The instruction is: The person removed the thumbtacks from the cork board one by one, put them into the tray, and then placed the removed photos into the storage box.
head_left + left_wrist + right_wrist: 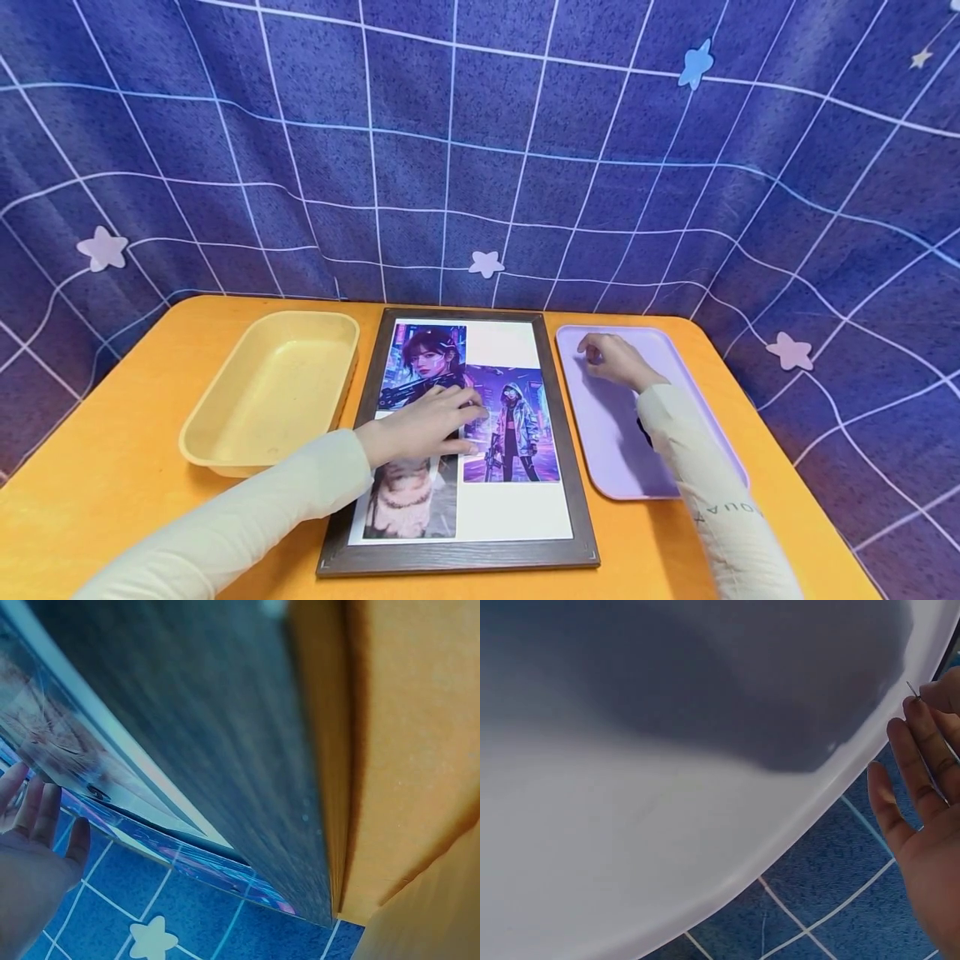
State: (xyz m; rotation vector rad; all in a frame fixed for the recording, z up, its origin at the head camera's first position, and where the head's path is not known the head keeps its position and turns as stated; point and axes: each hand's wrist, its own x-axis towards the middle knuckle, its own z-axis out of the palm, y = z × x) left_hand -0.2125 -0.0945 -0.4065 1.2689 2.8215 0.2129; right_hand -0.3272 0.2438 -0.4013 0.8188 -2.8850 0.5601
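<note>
My left hand (427,425) lies low over the framed board (465,557), its fingers spread across the pictures. Beneath it is a picture of an animal (408,504), partly covered by the hand. A neon picture of a face (427,354) is just beyond, and a print of a hooded figure (517,429) lies by the fingertips. My right hand (615,360) is above the far part of the purple tray (600,462). Between its thumb and index finger it pinches a thin metal pin (911,690), whose point sticks out; the fingers hide the pin's other end.
A deep yellow bin (270,400) stands left of the board on the orange table (97,500). A small black thing (643,431) shows on the tray beside the right sleeve. Behind the table hangs a blue curtain (420,183) with a grid and stars.
</note>
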